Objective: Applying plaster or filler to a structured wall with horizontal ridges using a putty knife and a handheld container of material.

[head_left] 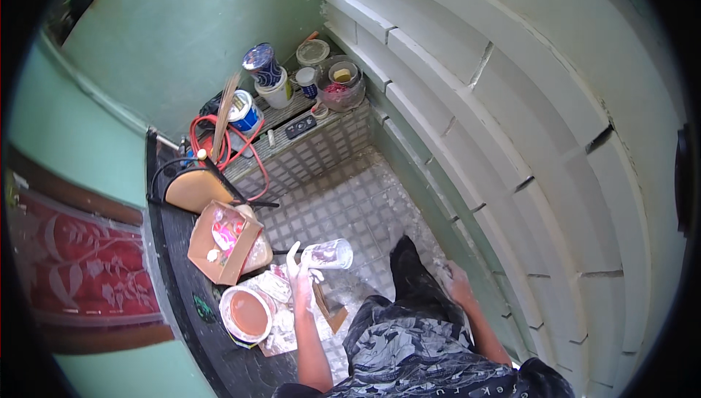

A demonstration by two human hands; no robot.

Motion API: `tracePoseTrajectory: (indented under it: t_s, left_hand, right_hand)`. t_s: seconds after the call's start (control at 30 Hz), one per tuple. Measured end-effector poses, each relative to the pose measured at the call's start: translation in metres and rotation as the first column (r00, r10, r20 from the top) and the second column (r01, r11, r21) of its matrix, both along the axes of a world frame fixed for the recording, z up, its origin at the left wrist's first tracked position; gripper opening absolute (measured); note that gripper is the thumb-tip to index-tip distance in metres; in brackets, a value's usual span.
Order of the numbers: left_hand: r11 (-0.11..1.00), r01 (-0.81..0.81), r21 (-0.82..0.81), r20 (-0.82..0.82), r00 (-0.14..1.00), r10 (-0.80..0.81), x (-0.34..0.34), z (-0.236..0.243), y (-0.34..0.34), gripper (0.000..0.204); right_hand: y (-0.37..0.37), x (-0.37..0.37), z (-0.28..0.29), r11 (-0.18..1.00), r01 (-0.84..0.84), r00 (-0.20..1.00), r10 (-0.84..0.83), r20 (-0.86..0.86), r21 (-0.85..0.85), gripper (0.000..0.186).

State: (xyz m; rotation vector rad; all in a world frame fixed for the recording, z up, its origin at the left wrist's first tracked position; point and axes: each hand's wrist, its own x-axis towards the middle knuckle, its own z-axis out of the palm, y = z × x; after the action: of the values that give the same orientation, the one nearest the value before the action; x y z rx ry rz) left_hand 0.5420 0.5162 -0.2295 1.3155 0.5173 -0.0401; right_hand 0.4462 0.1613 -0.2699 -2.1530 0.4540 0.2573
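Observation:
My left hand (298, 275), smeared with white, grips a clear plastic tub (332, 253) tilted on its side, coated inside with white residue. One finger sticks up past the tub's near end. Low at my right side, my right hand (458, 281) hangs close to the lower wall, also whitened. Its fingers are blurred, so whether they are closed does not show. Left of my left forearm stands a white bucket (227, 310) with brownish-orange contents, and around it lie white-spattered packaging and cardboard (332, 315).
An open cardboard box (207, 248) of small items sits beside a chair (196, 190) at left. Paint cans (264, 66), a red hose (264, 171) and a bowl (343, 98) crowd the slatted bench (281, 134). A white ledged wall (504, 135) curves along my right.

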Motion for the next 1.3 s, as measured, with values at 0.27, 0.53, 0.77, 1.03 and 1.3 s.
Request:
tracePoseTrajectory:
  t_s: [0.27,0.53,0.77,1.03,1.3]
  left_hand:
    - [0.989,-0.022,-0.146,-0.037,0.999,0.016,0.114,-0.003,-0.056,0.040]
    - [0.911,-0.214,-0.353,-0.148,0.974,0.172,0.197,-0.016,-0.081,0.037]
    - [0.882,-0.298,-0.365,-0.197,0.951,0.240,0.248,-0.027,-0.077,0.033]
    - [0.806,-0.189,-0.561,-0.147,0.981,0.128,0.331,-0.038,-0.033,0.032]
    - [0.765,-0.140,-0.629,-0.166,0.985,0.043,0.447,-0.023,0.022,0.030]
  right_hand:
    - [-0.056,0.195,-0.081,0.996,-0.005,0.951,0.033,0.308,-0.094,0.033]
    - [-0.080,0.438,-0.127,0.841,-0.193,0.926,0.326,0.190,-0.505,0.051]
    - [-0.048,0.527,-0.130,0.891,-0.365,0.903,0.409,0.130,-0.270,0.058]
    - [0.011,0.573,0.038,0.941,-0.337,0.792,0.286,0.539,-0.003,0.049]
    - [0.036,0.698,0.106,0.600,0.239,0.770,0.362,0.526,-0.763,0.047]
